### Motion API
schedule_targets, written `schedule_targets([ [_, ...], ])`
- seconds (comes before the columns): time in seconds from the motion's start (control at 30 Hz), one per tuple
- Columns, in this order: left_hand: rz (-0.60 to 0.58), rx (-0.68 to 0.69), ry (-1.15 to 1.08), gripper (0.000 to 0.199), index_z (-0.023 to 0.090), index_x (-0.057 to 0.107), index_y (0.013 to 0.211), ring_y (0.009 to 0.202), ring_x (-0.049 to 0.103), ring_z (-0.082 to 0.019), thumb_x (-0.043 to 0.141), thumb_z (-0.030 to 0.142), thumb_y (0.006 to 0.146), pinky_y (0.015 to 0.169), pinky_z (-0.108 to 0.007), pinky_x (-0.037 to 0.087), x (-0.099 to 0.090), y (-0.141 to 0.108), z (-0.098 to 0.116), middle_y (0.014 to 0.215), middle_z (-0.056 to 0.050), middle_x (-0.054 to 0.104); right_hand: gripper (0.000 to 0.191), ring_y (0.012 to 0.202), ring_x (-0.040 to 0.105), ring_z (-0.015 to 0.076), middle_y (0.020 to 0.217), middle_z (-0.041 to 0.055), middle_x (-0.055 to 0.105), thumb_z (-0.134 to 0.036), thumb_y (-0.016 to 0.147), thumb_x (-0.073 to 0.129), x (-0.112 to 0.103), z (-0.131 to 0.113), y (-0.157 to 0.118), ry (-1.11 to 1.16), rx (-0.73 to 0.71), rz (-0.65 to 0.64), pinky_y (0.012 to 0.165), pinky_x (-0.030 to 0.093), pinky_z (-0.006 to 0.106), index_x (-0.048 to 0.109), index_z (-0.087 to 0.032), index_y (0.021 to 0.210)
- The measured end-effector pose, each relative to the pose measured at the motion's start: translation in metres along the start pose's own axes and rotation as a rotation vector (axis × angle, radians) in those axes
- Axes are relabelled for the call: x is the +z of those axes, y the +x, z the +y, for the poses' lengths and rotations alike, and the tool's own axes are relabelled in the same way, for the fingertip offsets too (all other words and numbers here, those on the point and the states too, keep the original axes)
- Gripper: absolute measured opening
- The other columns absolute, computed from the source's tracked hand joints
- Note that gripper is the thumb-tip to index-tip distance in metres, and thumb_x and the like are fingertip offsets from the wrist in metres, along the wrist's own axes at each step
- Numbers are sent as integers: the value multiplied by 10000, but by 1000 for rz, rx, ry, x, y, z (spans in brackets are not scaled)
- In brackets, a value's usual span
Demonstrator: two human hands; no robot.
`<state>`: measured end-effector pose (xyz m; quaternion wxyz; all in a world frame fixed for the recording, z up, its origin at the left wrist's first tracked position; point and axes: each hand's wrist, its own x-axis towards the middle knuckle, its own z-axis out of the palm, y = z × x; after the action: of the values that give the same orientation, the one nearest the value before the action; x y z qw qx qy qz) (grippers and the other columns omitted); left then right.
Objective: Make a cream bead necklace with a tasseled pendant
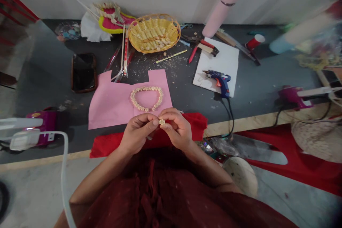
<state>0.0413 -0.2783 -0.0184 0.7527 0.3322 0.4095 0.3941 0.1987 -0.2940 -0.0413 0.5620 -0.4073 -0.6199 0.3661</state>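
Observation:
A small cream flower [161, 122] is pinched between the fingertips of my two hands, just above the table's front edge. My right hand [176, 128] holds it from the right with thumb and bent fingers. On the other side, my left hand [139, 131] has its thumb and forefinger closed at the flower's edge. A small greyish bit shows below the left fingers; I cannot make out what it is. Beyond the hands, a ring of similar cream flowers [133, 100] lies on a pink cut sheet [109, 103]. Red cloth [196, 124] lies under my hands.
A yellow wicker basket [155, 19] with small pieces stands at the back. To the right, a blue glue gun [223, 82] rests on a white board [232, 60], its cord hanging over the edge. A phone [84, 73] lies left; a pink flask [219, 14] stands behind.

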Motion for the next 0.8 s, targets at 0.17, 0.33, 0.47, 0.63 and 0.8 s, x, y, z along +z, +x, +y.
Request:
schedule_targets([
  [0.17, -5, -16, -42, 265, 161, 710, 737, 468, 416, -36, 829, 398, 742, 427, -134, 378, 1, 0, 1, 577, 31, 538, 97, 933, 647, 176, 996, 50, 684, -276, 928, 637, 1, 0, 0, 15, 24, 4, 828, 555, 357, 667, -258, 1019],
  [0.33, -6, -20, -72, 258, 165, 728, 766, 455, 420, -36, 851, 387, 716, 422, -134, 369, -2, 0, -1, 561, 29, 553, 97, 943, 640, 160, 983, 41, 675, -247, 934, 631, 1, 0, 1, 44, 9, 6, 851, 542, 340, 668, -258, 1022],
  [0.47, -15, -23, -78, 265, 166, 721, 776, 463, 431, -35, 828, 407, 744, 427, -136, 360, -2, 0, -1, 602, 18, 590, 92, 933, 645, 170, 977, 48, 684, -279, 936, 630, 1, -1, 2, 21, 10, 16, 829, 552, 347, 668, -254, 1015],
  [0.63, -34, -16, -72, 346, 153, 694, 743, 463, 420, -35, 822, 474, 736, 422, -136, 340, -3, 1, 0, 589, 20, 572, 113, 954, 646, 177, 995, 54, 688, -283, 931, 638, -2, 1, 2, 1, -1, -33, 838, 553, 359, 669, -255, 1036],
  [0.8, -25, -55, -72, 331, 152, 671, 721, 454, 395, -30, 851, 429, 710, 417, -135, 326, -3, 1, 0, 563, 37, 531, 116, 974, 639, 165, 991, 42, 687, -247, 927, 647, -3, -1, 4, -2, -10, -60, 874, 541, 350, 672, -258, 1040],
])
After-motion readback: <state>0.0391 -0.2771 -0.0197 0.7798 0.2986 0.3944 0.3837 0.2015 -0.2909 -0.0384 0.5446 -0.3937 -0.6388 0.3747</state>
